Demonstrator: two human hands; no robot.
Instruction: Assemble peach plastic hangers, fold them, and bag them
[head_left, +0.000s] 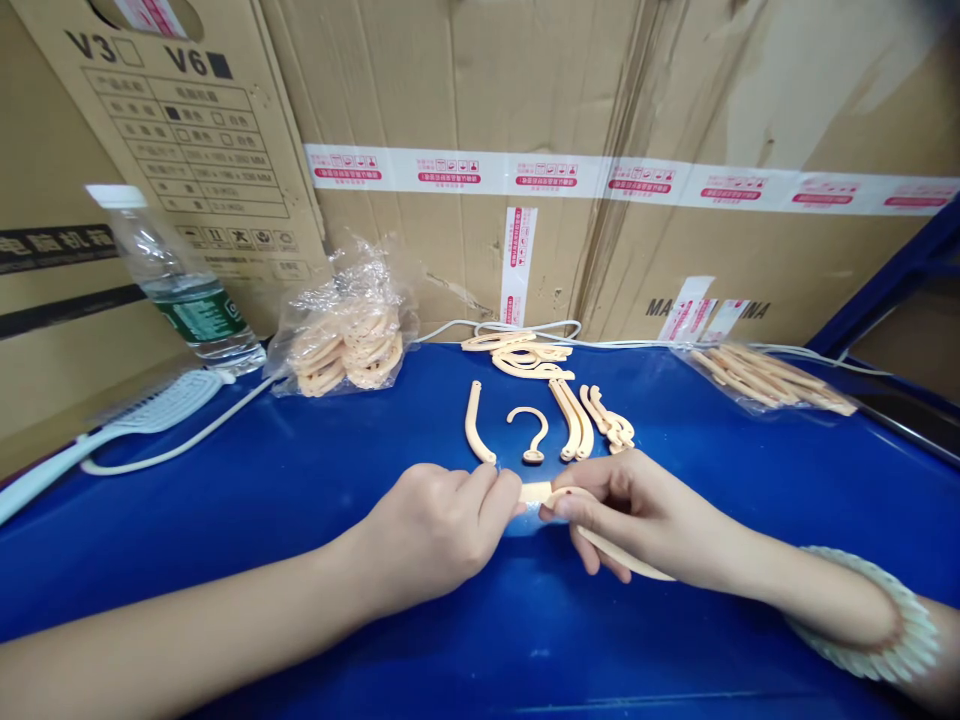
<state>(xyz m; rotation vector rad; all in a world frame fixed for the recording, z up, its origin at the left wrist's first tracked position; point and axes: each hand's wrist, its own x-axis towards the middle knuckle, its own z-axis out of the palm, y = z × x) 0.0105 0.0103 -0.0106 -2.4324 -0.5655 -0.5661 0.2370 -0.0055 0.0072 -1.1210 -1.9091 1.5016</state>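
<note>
Near the middle of the blue table, my left hand (442, 525) is closed around a beige hanger piece (535, 491), whose short end shows between the two hands. My right hand (637, 510) pinches a curved beige hanger arm (626, 557), its tip against that piece; whether they are joined I cannot tell. Just beyond the hands lie a hanger hook (540, 432) with a round base, a single curved arm (474, 425) to its left, and several curved arms (571, 420) to its right. Small beige parts (616, 428) rest beside those.
More hanger parts (525, 355) are heaped at the back. Plastic bags of beige parts sit at left (345, 345) and right (772, 378). A water bottle (199, 310), a pale blue hairbrush (161, 405) and a white cable (180, 447) are on the left. Cardboard boxes (450, 90) wall off the back.
</note>
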